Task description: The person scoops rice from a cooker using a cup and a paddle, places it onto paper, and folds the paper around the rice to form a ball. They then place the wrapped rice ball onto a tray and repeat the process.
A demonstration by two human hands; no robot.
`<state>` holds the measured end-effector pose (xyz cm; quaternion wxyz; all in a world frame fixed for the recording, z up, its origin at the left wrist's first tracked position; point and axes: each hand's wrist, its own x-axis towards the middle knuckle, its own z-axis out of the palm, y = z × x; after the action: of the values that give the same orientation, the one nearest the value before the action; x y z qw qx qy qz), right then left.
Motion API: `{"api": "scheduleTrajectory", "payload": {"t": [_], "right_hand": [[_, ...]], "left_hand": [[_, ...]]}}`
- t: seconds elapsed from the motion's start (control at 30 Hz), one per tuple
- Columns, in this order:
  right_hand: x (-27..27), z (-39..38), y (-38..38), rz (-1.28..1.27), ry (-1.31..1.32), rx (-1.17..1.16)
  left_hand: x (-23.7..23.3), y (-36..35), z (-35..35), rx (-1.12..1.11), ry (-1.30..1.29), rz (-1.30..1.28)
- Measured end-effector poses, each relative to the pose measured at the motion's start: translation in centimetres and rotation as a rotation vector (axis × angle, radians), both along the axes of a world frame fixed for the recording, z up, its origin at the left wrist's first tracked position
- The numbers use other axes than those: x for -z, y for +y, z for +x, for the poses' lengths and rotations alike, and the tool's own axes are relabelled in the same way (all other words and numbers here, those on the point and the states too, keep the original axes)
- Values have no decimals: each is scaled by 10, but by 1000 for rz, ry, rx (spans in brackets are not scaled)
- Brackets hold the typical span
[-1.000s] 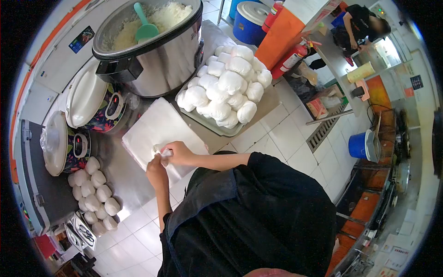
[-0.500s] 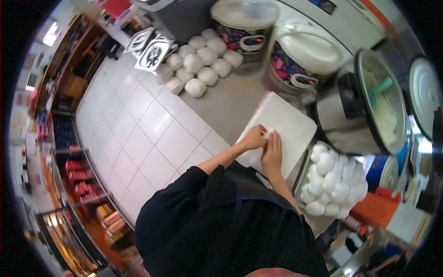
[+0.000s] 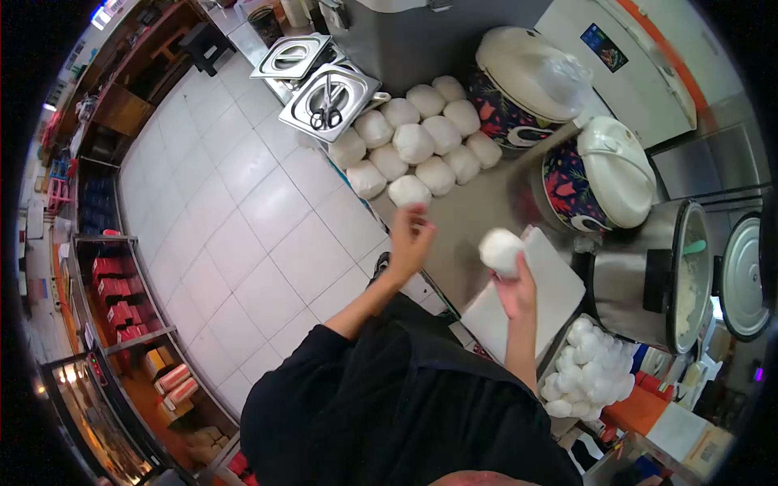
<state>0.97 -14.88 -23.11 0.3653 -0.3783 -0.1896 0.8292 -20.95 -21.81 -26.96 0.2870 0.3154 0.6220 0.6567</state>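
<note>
My right hand [image 3: 517, 293] is closed around a white wrapped ball [image 3: 502, 251], holding it up over a stack of white paper sheets [image 3: 551, 279]. To the left, near the table's edge, my left hand [image 3: 412, 240] is raised with its fingers loosely bent and apart; nothing shows in it, though it is slightly blurred. Just beyond its fingertips lies the nearest ball of a group of larger white wrapped balls [image 3: 413, 144] on the metal tabletop [image 3: 454, 219]. Several smaller white balls [image 3: 587, 368] are heaped in a tray to the right of the paper.
Two patterned cookers [image 3: 596, 178] with white lids stand at the back. Right of them is a steel pot [image 3: 636, 275] of white food with a green-handled utensil [image 3: 694, 247]. Scissors [image 3: 327, 109] lie on a metal lid [image 3: 348, 85] at the left. Tiled floor [image 3: 243, 202] borders the table.
Both hands were together on the paper stack. Now they are apart: the right holds up a white wrapped ball, while the left has moved toward the wrapped balls. The view has shifted.
</note>
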Motion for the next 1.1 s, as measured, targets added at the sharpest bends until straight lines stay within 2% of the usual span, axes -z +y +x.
{"api": "scheduleTrajectory", "payload": {"t": [0.03,0.07,0.1,0.17,0.2,0.27,0.3,0.37,0.47,0.53,0.57,0.63,0.67,0.73,0.77,0.83,0.87,0.9,0.97,1.1], "right_hand": [[7,-35,5,3,-56,-88],[11,-79,8,-25,-88,-75],[10,-118,12,-41,-102,-135],[25,-181,21,-115,-73,-193],[28,-207,25,-120,-62,-213],[49,-244,29,-119,-58,-159],[59,-254,32,-116,-59,-114],[58,-263,31,-129,-94,-103],[69,-257,32,-64,-155,-26],[81,-237,47,303,-568,-497],[59,-233,49,298,-572,-491],[-10,-229,48,637,-1124,-539],[-11,-230,51,632,-1128,-537],[-9,-233,67,1754,-1403,-281],[0,-236,76,1752,-1406,-282],[27,-245,96,1820,-1324,-467],[29,-244,108,1863,-1202,-470],[33,-242,115,1862,-1201,-468],[36,-239,122,1726,-1010,-422],[38,-246,117,1806,-1177,-440]], "left_hand": [[2,-1,-29,-164,72,10],[-4,-5,-58,-256,165,-27],[-6,-5,-78,-344,201,38],[-13,-3,-113,-315,375,47],[-18,1,-124,-308,376,49],[-25,8,-141,-27,685,-24],[-25,12,-145,-12,688,-23],[-18,21,-147,121,881,-74],[0,30,-147,130,839,-85],[5,33,-147,121,853,-66],[10,33,-147,110,909,-48],[19,34,-146,106,964,-30],[21,35,-143,91,977,-48],[18,35,-136,77,987,-64],[8,35,-132,72,917,-50],[7,36,-130,69,848,-35],[14,36,-131,64,874,-64],[21,37,-132,57,900,-92],[24,38,-132,50,903,-79],[25,45,-127,75,983,-128]]}}
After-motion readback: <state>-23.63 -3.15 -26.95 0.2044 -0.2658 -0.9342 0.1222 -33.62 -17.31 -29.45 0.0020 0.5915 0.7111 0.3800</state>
